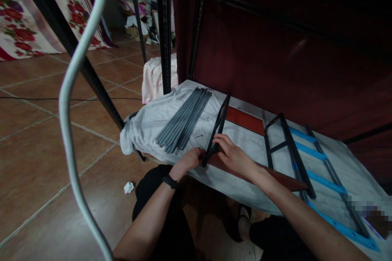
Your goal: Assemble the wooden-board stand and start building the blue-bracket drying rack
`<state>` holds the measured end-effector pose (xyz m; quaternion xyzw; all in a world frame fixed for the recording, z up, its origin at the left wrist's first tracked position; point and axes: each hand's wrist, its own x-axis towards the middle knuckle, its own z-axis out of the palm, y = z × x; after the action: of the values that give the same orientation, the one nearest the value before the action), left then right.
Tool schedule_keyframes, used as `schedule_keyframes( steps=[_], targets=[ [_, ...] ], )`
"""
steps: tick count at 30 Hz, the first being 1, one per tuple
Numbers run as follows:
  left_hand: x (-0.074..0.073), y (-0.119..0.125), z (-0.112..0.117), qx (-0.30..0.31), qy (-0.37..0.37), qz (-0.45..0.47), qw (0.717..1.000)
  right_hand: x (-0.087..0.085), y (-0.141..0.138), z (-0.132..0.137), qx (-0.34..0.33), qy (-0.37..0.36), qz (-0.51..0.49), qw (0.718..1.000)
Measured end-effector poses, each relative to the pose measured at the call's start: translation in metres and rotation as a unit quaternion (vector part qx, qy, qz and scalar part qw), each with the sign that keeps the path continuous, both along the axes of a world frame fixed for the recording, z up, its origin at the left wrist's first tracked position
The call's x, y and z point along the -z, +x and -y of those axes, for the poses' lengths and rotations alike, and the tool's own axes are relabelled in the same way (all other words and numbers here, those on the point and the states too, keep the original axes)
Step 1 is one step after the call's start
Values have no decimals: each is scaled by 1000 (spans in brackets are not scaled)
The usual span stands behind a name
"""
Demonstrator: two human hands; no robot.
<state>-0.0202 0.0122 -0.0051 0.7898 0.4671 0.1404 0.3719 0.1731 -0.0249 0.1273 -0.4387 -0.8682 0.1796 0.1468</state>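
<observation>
A black metal frame (225, 108) stands near the cloth-covered surface (245, 142), its near end between my two hands. My left hand (191, 159), with a dark band on its wrist, is closed at that near end; the fingertips are partly hidden. From the other side my right hand (234, 157) has its bent fingers around the frame, the thumb side out of sight. Left of the frame lies a bundle of grey metal tubes (185, 120). A small screw-like piece (199, 136) rests between the tubes and the frame.
Right of my hands are reddish-brown boards (245, 120), another black frame (278, 147) and a rack with blue crossbars (327, 187). Black metal posts (165, 28) rise behind. A pale cable (65, 110) hangs close on the left. Crumpled paper (129, 187) lies on the floor.
</observation>
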Motion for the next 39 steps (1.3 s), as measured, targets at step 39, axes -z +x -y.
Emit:
schedule_keyframes(
  steps=[39],
  targets=[
    [-79,-4,-5,-90,-254,559,784,7,1,4,58,-56,-57,995]
  ],
)
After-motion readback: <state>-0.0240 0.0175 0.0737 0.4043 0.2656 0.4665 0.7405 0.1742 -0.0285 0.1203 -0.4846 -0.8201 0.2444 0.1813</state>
